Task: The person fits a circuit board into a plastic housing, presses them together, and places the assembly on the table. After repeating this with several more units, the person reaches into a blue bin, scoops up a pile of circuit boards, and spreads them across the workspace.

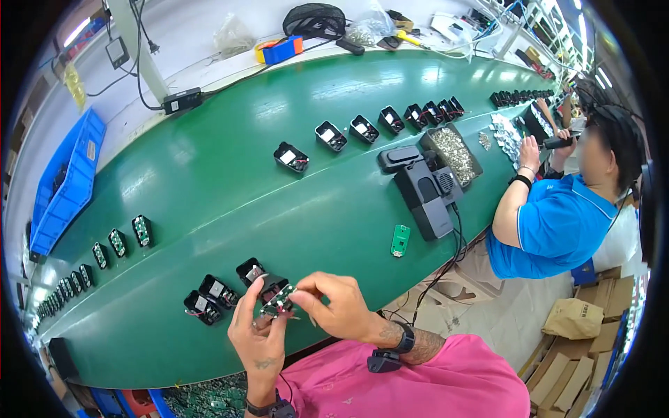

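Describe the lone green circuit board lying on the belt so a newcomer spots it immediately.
Start at the long green conveyor belt and find the dark grey machine near its right edge. Just left of the machine's base lies the small green circuit board, flat and alone, bare rather than set in a black housing like the others.

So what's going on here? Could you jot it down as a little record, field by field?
surface: long green belt
left hand: holds black housing
right hand: pinches circuit board at the housing
beside hands: three more black housings
loose on belt: green board
co-worker: person in blue shirt, seated at right
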{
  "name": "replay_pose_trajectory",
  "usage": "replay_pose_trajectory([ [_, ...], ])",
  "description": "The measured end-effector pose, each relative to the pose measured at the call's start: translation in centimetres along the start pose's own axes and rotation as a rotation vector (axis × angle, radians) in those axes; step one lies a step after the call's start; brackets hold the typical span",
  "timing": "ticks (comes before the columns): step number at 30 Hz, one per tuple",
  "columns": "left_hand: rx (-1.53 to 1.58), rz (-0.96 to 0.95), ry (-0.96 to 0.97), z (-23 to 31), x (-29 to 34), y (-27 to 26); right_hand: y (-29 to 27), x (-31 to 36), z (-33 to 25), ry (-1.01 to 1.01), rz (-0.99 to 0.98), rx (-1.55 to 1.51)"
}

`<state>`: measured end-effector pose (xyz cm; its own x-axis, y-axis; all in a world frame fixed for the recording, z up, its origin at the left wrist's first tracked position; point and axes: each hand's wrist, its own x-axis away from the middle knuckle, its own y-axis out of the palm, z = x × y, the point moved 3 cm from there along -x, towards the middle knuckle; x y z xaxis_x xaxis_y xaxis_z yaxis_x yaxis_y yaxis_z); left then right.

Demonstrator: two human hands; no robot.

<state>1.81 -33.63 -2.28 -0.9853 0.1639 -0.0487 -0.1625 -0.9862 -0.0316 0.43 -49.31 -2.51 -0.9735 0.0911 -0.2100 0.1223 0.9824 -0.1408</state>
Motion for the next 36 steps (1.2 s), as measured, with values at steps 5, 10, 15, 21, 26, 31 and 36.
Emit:
replay_pose_trajectory([
  [5, -0.083, 0.006, 0.027, -0.7, 0.0, 0.0, 0.7, 1.1, -0.3, -0.263, -0.037, -0.028],
  [10, -0.111, 0.025, 0.084, -0.5, 0.0, 0.6, 1.0, 1.4, -0.5, -0.445, 0.006, 0.094],
  [15, 0.005, -0.022, 0.045, -0.7, -0.1, 0.7, -1.4, -0.2, -0.3, -0.082, 0.099, 0.016],
  [21, -0.033, 0.009, 0.175, -1.3, -1.1, 1.4, -1.6, -1.1, -1.2, 0.131, -0.082, -0.085],
  [26, -0.170, 0.088, 0.261, -1.1, -1.4, 1.1, -0.8, -0.2, -0.2, 0.118, -0.134, -0.025],
  [31, -0.182, 0.129, 0.193, -0.7, -1.3, 0.7, -0.7, -0.4, -0.8, -0.046, -0.111, 0.126],
  [36, -0.089, 0.038, 0.118, -0.9, -1.4, 0.2, -0.2, -0.3, -0.5, -0.101, 0.005, 0.213],
])
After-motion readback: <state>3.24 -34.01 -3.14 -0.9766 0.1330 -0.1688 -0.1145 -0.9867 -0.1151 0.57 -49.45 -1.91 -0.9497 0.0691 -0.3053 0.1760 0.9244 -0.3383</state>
